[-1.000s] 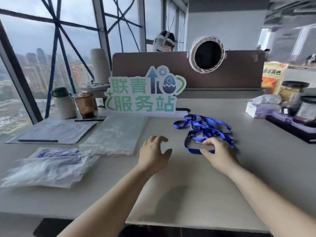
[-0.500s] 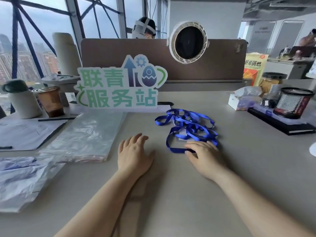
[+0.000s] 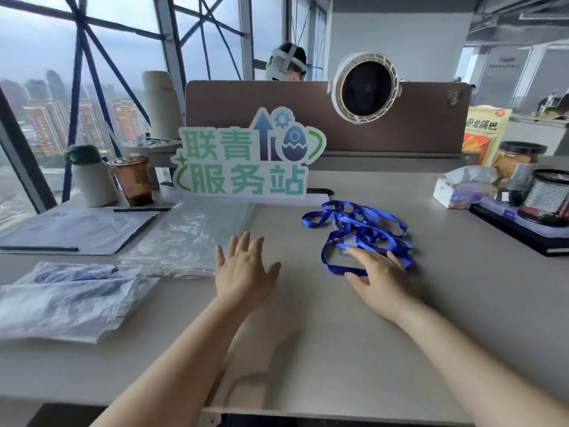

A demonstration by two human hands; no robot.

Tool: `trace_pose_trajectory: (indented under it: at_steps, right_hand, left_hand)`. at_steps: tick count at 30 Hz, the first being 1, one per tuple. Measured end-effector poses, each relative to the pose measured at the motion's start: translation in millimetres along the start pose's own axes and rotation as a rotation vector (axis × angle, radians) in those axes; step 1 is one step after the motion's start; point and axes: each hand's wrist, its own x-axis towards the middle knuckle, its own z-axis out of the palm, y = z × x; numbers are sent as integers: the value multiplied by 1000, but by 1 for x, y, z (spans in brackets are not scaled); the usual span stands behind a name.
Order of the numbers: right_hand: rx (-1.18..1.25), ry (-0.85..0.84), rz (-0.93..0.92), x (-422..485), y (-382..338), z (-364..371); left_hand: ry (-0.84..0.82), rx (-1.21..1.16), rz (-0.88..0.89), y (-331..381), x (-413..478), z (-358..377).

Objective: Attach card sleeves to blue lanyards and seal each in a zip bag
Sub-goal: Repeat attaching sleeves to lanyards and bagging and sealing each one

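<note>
Evidently the blue lanyards (image 3: 366, 232) lie in a tangled heap right of centre on the tabletop (image 3: 338, 349), and the right hand (image 3: 378, 278) rests on the near loop with fingers extended, gripping nothing. The left hand (image 3: 243, 269), at centre frame, is spread flat and empty beside the stack of zip bags (image 3: 184, 238). The ribbons look light, limp and prone to snagging, so one should probably be drawn out by its metal clip (image 3: 339, 224) rather than a loop. The bags look thin and slippery; their edges seem the best hold.
</note>
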Motion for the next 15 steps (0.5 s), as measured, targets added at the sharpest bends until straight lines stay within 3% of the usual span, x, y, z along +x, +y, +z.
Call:
trace_pose_trajectory:
  at_steps: [6,9,15]
  right_hand:
    - [76,-60,-133,13,-43,18]
    - [78,-106,-186,22,-70,33]
    - [39,-57,-267,23,-91,54]
  left_hand:
    - [54,33,-150,-69,-22,-22]
    - [18,29,-124,-80,-28,-18]
    - [165,30,-109,-79,-23,-16]
